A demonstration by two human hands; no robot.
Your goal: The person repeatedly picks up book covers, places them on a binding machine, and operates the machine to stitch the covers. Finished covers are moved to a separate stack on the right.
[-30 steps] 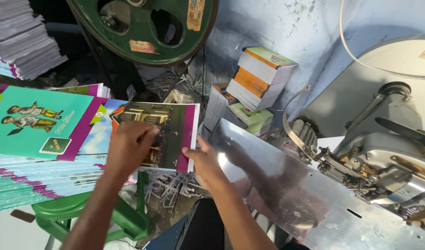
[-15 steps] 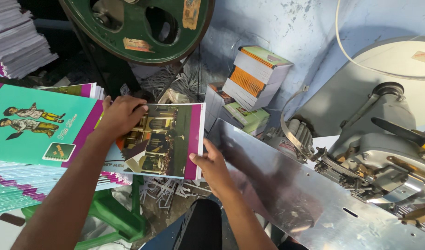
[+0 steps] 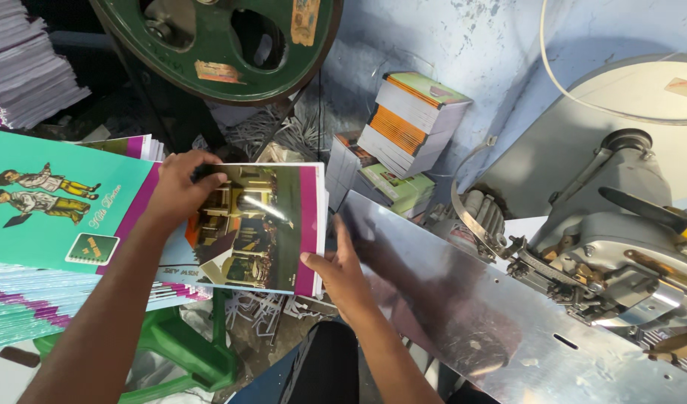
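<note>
A glossy booklet with a dark picture cover and a magenta edge lies on top of a fanned stack of teal-covered booklets. My left hand grips the booklet's far left corner, fingers curled over its top edge. My right hand holds the booklet's near right corner, thumb on the cover. Both hands hold the same booklet flat over the stack, just left of the shiny metal plate.
A grey stitching machine stands on the metal plate at right. A big green wheel hangs above. Small stacked pads lean against the blue wall. White paper piles sit far left; a green stool is below.
The booklet has shifted right and toward me on the stack. My left hand moved from the cover's middle to its far left corner; my right hand slid down to the near right corner.
</note>
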